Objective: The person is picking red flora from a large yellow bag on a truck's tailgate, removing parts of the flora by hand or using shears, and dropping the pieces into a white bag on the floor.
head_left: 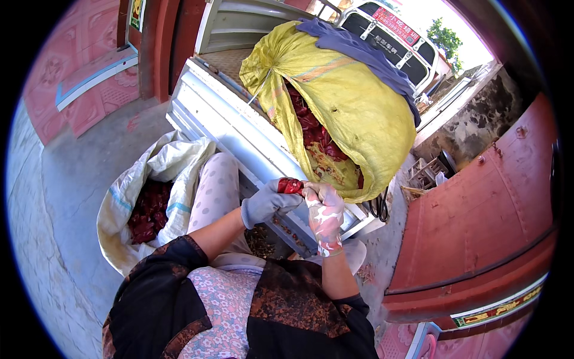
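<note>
A wrinkled, dark red dried chili pepper [291,186] is held between my hands, just in front of the truck bed's edge. My left hand [268,203], in a grey glove, is closed around it. Pinched at the pepper's right end are the fingers of my right hand [324,214], in a pink and white patterned glove. Right beyond them lies a big yellow woven sack [359,107], its side split open on more red peppers [314,128]. To my left, a white woven sack [115,218] stands open with dried red peppers [149,209] inside.
The yellow sack rests on a white truck bed [227,113], with a dark blue cloth [365,45] over its far side. A red metal gate [472,203] stands at the right. Small wooden pieces [423,173] lie by the wall.
</note>
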`<state>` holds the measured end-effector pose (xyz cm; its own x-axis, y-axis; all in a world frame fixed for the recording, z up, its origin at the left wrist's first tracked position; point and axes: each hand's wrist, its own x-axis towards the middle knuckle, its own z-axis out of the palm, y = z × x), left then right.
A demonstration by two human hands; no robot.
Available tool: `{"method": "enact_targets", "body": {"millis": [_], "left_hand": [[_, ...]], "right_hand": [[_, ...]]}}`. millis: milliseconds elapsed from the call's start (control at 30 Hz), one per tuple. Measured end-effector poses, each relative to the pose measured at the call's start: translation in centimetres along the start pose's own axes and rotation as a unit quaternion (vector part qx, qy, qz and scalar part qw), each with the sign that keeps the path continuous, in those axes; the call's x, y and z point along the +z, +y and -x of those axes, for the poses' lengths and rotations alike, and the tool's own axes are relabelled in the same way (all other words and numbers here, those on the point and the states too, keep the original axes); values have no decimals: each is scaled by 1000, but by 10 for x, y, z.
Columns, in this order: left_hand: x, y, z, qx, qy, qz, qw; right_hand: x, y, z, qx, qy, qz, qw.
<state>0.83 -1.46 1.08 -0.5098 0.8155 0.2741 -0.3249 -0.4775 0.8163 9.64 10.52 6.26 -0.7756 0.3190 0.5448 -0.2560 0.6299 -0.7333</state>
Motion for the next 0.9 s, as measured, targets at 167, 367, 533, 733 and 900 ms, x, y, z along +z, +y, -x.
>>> {"method": "enact_targets", "body": {"millis": [167,367,533,733,900], "left_hand": [[-1,-4,-1,-38,-16,76,996],[-1,-9,1,-48,-16,117,992],[5,-6,0,-68,-3,122,990],[-5,-26,-2,-66,-89,216,970],[-5,-30,0,-139,-159,350,913]], "right_hand": [[1,19,2,253,24,-356,899],[5,18,10,288,-3,-481,828],[1,17,11,299,-25,-521,799],[6,16,16,267,23,-433,861],[2,4,13,3,36,-112,993]]}}
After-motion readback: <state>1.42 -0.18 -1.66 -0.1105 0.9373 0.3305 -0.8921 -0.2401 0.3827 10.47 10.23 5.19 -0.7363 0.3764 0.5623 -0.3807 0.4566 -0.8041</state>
